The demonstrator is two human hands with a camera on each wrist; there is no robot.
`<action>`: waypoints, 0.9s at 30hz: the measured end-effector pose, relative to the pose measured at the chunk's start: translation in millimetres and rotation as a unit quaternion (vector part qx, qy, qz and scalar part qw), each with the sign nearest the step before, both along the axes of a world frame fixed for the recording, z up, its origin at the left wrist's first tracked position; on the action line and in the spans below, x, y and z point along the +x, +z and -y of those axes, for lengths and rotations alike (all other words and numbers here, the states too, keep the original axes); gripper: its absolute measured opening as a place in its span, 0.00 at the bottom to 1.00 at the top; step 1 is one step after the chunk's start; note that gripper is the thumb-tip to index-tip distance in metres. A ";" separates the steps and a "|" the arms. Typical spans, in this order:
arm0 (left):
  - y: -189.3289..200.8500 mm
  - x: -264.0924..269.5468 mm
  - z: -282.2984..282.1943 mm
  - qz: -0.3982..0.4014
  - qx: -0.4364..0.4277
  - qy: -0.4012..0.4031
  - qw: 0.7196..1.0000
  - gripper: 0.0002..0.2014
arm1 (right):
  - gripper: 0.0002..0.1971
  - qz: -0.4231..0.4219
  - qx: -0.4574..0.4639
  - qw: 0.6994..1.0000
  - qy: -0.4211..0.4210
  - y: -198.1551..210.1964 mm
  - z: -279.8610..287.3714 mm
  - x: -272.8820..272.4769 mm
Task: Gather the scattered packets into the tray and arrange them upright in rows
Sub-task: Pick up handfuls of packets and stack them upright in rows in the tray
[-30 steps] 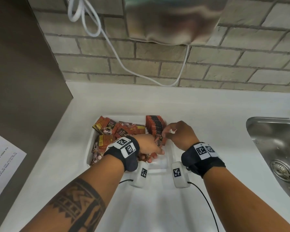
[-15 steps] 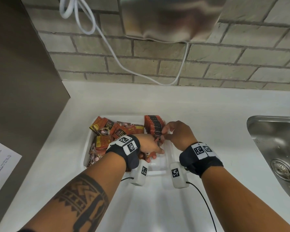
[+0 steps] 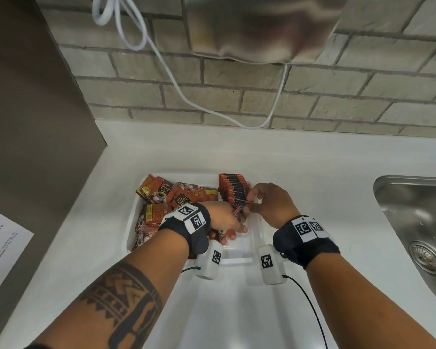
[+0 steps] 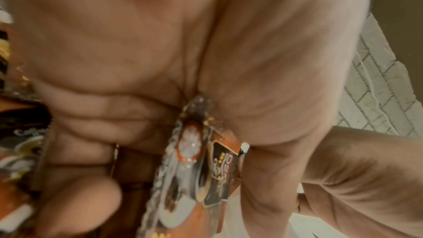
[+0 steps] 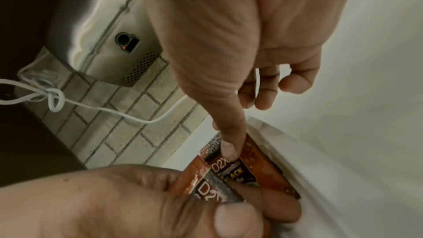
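Note:
A white tray [image 3: 132, 222] sits on the counter. Several orange-brown D2X packets [image 3: 161, 195] lie loose in its left half. A row of upright packets [image 3: 233, 187] stands along its right side. My left hand [image 3: 233, 231] hovers over the tray's near right part and grips a few packets [image 4: 194, 160] between thumb and curled fingers. My right hand [image 3: 250, 201] pinches one packet [image 5: 231, 167] at the near end of the upright row, next to the tray wall [image 5: 297, 160]. The two hands touch.
A steel sink [image 3: 418, 222] lies at the right. A steel wall unit [image 3: 262, 28] and its white cable [image 3: 211, 107] hang on the brick wall behind. A printed sheet [image 3: 0, 248] and a dark panel [image 3: 35, 122] are on the left.
Both hands stay at the near end of the upright row with hardly any movement. The head view has drifted slightly.

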State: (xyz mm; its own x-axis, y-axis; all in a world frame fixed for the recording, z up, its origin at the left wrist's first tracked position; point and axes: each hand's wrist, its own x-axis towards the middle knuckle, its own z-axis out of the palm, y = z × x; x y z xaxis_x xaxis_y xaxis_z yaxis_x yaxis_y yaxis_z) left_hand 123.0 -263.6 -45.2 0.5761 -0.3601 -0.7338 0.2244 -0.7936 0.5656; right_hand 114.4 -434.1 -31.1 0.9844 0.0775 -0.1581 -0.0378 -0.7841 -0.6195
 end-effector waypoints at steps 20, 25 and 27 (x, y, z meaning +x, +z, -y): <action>37.3 -11.5 -25.9 0.146 -0.212 0.074 0.963 0.17 | 0.04 0.003 0.223 0.975 0.002 35.6 0.1 -15.7; 38.5 -12.8 -24.7 0.230 -0.151 0.101 0.956 0.17 | 0.05 0.019 0.219 0.975 0.013 45.2 -4.0 -17.9; 40.9 -13.9 -25.1 0.249 -0.138 0.104 0.953 0.16 | 0.07 0.031 0.199 0.979 0.017 46.7 -6.6 -19.5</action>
